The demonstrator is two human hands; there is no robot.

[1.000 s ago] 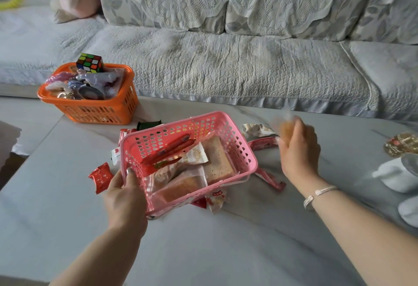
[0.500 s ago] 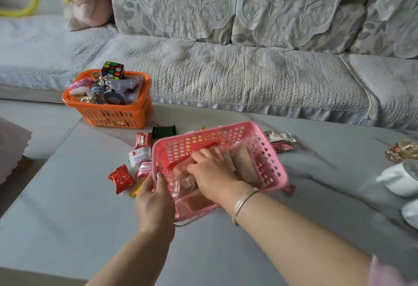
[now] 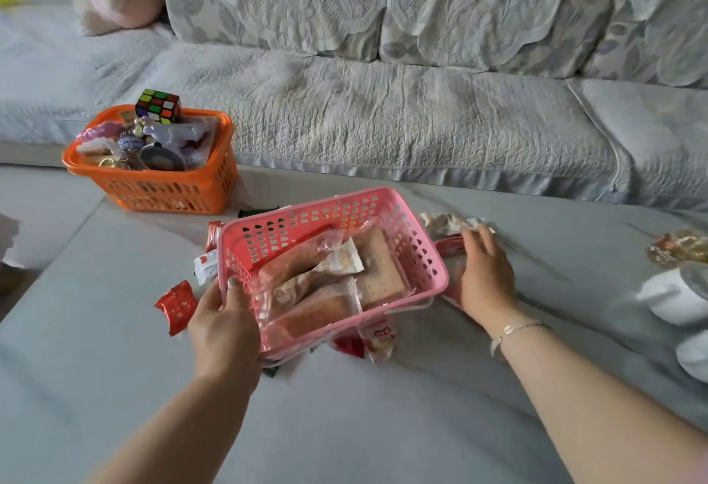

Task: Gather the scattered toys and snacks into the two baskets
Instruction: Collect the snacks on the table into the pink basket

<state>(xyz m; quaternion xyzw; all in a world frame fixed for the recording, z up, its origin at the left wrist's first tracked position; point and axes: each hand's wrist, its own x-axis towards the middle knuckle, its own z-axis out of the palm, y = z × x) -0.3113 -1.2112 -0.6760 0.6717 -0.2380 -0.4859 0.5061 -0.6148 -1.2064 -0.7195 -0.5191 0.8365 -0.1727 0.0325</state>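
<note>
Snack basket steadied, the other hand out for the wrappers beside it

The left hand [image 3: 224, 324] grips the near corner of the pink basket [image 3: 421, 250], tilted on the table [image 3: 344, 426] and holding bagged bread slices; the right hand [image 3: 484, 273] lies flat, fingers straight, on a red packet [image 3: 448, 245] just beside the basket's far side, a crinkled pale wrapper [image 3: 444, 224] at its fingertips. These look light, thin and slippery, so a pinch at a sealed end should serve. The orange basket [image 3: 172, 188] of toys stands well apart

Snack basket [image 3: 421, 253] on table [image 3: 344, 426], toy basket [image 3: 172, 188] behind-left, sofa [image 3: 383, 119] beyond.
</note>
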